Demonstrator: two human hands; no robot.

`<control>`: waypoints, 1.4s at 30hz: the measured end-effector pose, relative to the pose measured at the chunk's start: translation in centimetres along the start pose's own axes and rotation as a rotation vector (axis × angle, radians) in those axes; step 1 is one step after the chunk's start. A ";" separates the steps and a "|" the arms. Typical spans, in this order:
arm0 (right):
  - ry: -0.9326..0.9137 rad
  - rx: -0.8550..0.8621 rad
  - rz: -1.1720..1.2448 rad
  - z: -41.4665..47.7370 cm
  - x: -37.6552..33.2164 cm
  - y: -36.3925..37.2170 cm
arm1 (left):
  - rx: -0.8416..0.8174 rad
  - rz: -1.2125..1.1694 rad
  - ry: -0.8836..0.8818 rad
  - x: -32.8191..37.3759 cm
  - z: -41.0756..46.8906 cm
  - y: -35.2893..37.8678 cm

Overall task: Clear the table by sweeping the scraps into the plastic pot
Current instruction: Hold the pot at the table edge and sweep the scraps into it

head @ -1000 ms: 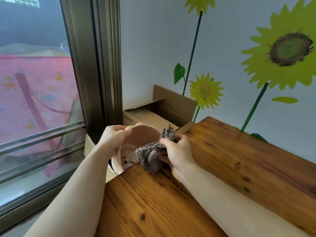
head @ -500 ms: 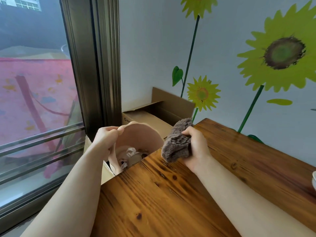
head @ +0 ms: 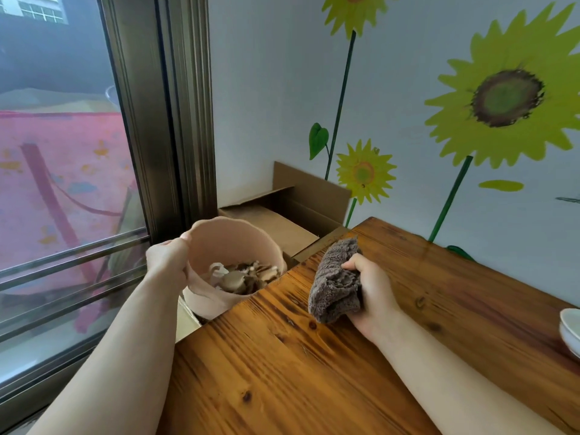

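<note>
A pale pink plastic pot (head: 232,243) is held just off the left edge of the wooden table (head: 314,356). My left hand (head: 168,260) grips its near rim. Inside the pot lie several scraps (head: 241,276) of paper and brown bits. My right hand (head: 373,293) grips a bunched grey cloth (head: 335,284) over the table, a little to the right of the pot. No scraps show on the wood near the cloth.
An open cardboard box (head: 282,211) sits behind the pot in the corner by the dark window frame (head: 169,120). A white bowl (head: 569,331) shows at the table's right edge. A wall with sunflower stickers runs behind the table.
My right hand has drawn the cloth away from the pot's mouth, back over the table. The pot has turned more upright and its scraps now show.
</note>
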State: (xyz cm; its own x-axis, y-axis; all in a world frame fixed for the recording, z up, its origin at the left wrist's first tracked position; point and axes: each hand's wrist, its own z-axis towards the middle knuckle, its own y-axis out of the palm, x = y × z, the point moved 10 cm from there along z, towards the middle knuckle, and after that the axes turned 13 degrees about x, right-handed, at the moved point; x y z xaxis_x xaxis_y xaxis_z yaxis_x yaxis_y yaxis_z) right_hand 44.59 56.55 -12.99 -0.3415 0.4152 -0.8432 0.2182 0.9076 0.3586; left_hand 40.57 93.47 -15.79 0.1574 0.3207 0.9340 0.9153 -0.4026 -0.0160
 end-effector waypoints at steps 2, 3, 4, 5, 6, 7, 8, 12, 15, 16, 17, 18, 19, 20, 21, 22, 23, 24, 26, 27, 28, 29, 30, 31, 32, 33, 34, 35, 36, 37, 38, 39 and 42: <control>-0.018 0.018 -0.003 0.0 0.0 -0.1 | 0.022 -0.080 -0.074 -0.4 0.1 -0.2; -0.027 0.022 -0.009 0.0 0.0 -0.1 | 0.030 -0.113 -0.110 -0.7 0.1 -0.3; -0.037 0.022 -0.014 0.1 0.0 -0.2 | 0.042 -0.147 -0.139 -0.8 0.1 -0.4; -0.044 0.016 -0.014 0.0 -0.1 -0.1 | 0.061 -0.184 -0.161 -0.8 0.3 -0.7; -0.048 0.012 -0.014 0.0 -0.1 -0.1 | 0.082 -0.227 -0.177 -0.9 0.7 -0.9; -0.049 0.006 -0.017 0.0 -0.1 -0.1 | 0.101 -0.275 -0.191 -0.8 0.7 -1.2; -0.052 -0.001 -0.020 -0.1 -0.2 0.0 | 0.114 -0.325 -0.193 -0.4 0.5 -1.3; -0.056 -0.018 -0.031 -0.6 -0.4 0.2 | 0.129 -0.405 -0.188 0.3 -0.3 -1.4; -0.053 -0.022 -0.025 -0.7 -0.4 0.2 | 0.116 -0.432 -0.253 0.1 -0.4 -1.4; -0.048 -0.020 -0.022 -0.6 -0.3 0.2 | 0.097 -0.441 -0.274 0.0 -0.5 -1.2; -0.042 -0.020 -0.018 -0.5 -0.2 0.2 | 0.079 -0.447 -0.284 0.0 -0.5 -1.0; -0.033 -0.020 -0.015 -0.4 0.0 0.1 | 0.060 -0.451 -0.278 0.1 -0.7 -0.9; -0.023 -0.020 -0.009 -0.3 0.0 0.1 | 0.048 -0.452 -0.264 0.4 -0.8 -0.7; -0.015 -0.024 0.000 -0.3 0.0 0.1 | 0.033 -0.448 -0.243 0.7 -1.1 -0.5; -0.013 -0.029 0.015 -0.2 -0.1 0.2 | 0.015 -0.444 -0.219 1.1 -1.4 -0.3; -0.016 -0.035 0.031 -0.2 -0.4 0.2 | -0.005 -0.444 -0.195 1.6 -1.5 0.1; -0.022 -0.045 0.040 -0.1 -0.8 0.2 | -0.028 -0.446 -0.179 2.0 -1.7 0.4; -0.030 -0.059 0.043 -0.2 -1.3 0.1 | -0.052 -0.454 -0.169 2.3 -2.0 0.7; -0.044 -0.094 0.046 -0.4 -2.2 0.2 | -0.094 -0.461 -0.146 3.2 -2.6 1.0; -0.050 -0.105 0.043 -0.5 -2.5 0.2 | -0.107 -0.460 -0.139 3.5 -2.7 1.0; -0.054 -0.113 0.038 -0.6 -2.6 0.2 | -0.120 -0.463 -0.138 3.8 -2.9 1.1; -0.057 -0.114 0.038 -0.6 -2.8 0.1 | -0.138 -0.467 -0.139 4.1 -3.1 1.2; -0.059 -0.112 0.039 -0.7 -3.0 0.0 | -0.159 -0.471 -0.143 4.3 -3.5 1.3; -0.062 -0.105 0.036 -0.6 -3.1 -0.3 | -0.180 -0.476 -0.153 4.4 -3.8 1.5; -0.063 -0.099 0.035 -0.6 -3.2 -0.6 | -0.200 -0.484 -0.166 4.5 -4.1 1.6; -0.064 -0.093 0.035 -0.6 -3.4 -0.9 | -0.222 -0.494 -0.179 4.6 -4.4 1.8; -0.065 -0.089 0.037 -0.7 -3.6 -1.2 | -0.253 -0.504 -0.189 4.8 -4.9 2.0; -0.069 -0.082 0.039 -0.8 -3.8 -1.7 | -0.287 -0.513 -0.195 5.0 -5.5 2.3; -0.073 -0.076 0.042 -0.9 -4.0 -2.0 | -0.316 -0.521 -0.203 5.2 -6.1 2.5; -0.080 -0.069 0.048 -1.1 -4.3 -2.5 | -0.341 -0.521 -0.219 5.2 -6.9 2.8; -0.085 -0.064 0.055 -1.2 -4.5 -2.8 | -0.361 -0.521 -0.233 5.2 -7.6 3.0; -0.092 -0.056 0.064 -1.4 -4.8 -3.2 | -0.378 -0.519 -0.237 5.3 -8.4 3.1; -0.111 -0.036 0.087 -2.1 -5.8 -3.9 | -0.417 -0.484 -0.225 5.5 -10.4 3.3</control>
State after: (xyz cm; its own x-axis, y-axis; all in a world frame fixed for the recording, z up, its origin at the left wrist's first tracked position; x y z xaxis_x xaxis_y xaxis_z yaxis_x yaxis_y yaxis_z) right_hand 43.80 50.72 -8.68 -0.2191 0.4846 -0.8469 0.2090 0.8711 0.4444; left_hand 40.64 85.00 -7.01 -0.1197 0.7005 0.7036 0.6894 -0.4514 0.5666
